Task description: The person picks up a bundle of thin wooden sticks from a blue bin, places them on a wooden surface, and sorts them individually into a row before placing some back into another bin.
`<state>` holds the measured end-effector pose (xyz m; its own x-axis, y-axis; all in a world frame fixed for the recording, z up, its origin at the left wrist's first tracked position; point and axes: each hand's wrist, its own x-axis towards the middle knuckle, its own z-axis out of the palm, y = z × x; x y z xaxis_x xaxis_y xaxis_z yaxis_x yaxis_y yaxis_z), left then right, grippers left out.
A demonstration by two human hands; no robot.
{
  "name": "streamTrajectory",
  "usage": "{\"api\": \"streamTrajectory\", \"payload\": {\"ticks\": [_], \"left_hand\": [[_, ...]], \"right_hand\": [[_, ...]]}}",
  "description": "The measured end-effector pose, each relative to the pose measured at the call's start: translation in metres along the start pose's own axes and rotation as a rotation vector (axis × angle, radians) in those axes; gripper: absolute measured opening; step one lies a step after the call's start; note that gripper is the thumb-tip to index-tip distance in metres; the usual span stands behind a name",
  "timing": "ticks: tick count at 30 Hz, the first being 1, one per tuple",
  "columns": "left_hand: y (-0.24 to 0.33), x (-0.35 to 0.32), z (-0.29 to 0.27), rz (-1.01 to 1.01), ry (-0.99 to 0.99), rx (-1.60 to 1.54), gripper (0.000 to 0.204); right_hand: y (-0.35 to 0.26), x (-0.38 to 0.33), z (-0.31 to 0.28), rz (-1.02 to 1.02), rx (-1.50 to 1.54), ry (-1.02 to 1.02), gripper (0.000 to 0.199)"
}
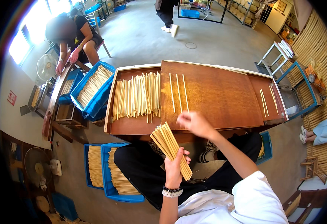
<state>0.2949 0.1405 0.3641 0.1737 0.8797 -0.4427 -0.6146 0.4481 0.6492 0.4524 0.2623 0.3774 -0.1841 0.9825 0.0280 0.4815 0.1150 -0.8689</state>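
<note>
A bundle of thin pale bamboo sticks (171, 149) rests in my left hand (174, 170), whose fingers wrap round its lower part above my lap. My right hand (196, 124) hovers at the near edge of the brown board (215, 97), fingers curled and slightly blurred; whatever they may hold is hidden. Just beyond it, the near end of a single bamboo stick (186, 91) meets the hand's outline; I cannot tell if they touch. Two more single sticks lie left of it on the board. A dense row of sticks (137, 97) fills the table's left section.
Two pairs of sticks lie at the board's right. Blue crates (92, 91) of sticks stand left of the table, and more blue crates (122, 198) sit on the floor by my left leg. Another person (77, 37) works at the upper left; someone walks (166, 18) at the back.
</note>
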Motion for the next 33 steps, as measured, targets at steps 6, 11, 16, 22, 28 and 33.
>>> {"api": "streamTrajectory", "payload": {"ticks": [6, 11, 16, 22, 28, 33], "left_hand": [[-0.001, 0.0, 0.005, 0.026, -0.046, 0.049, 0.017], [-0.006, 0.001, 0.008, 0.017, -0.07, 0.124, 0.019], [-0.007, -0.001, 0.009, -0.004, -0.061, 0.108, 0.022], [-0.006, -0.002, 0.007, -0.065, -0.017, 0.078, 0.018], [-0.008, -0.002, 0.001, -0.051, -0.006, 0.053, 0.013], [-0.006, 0.0, 0.0, -0.025, -0.017, 0.019, 0.013]], "right_hand": [[-0.025, -0.065, 0.007, 0.135, 0.327, -0.273, 0.019], [-0.023, -0.069, -0.002, 0.251, 0.425, -0.296, 0.015], [-0.026, -0.067, -0.007, 0.289, 0.415, -0.289, 0.014], [-0.023, -0.043, -0.02, 0.259, 0.387, -0.112, 0.015], [0.036, 0.05, -0.06, 0.131, 0.086, 0.334, 0.022], [0.067, 0.099, -0.06, 0.26, -0.385, 0.453, 0.02]]}}
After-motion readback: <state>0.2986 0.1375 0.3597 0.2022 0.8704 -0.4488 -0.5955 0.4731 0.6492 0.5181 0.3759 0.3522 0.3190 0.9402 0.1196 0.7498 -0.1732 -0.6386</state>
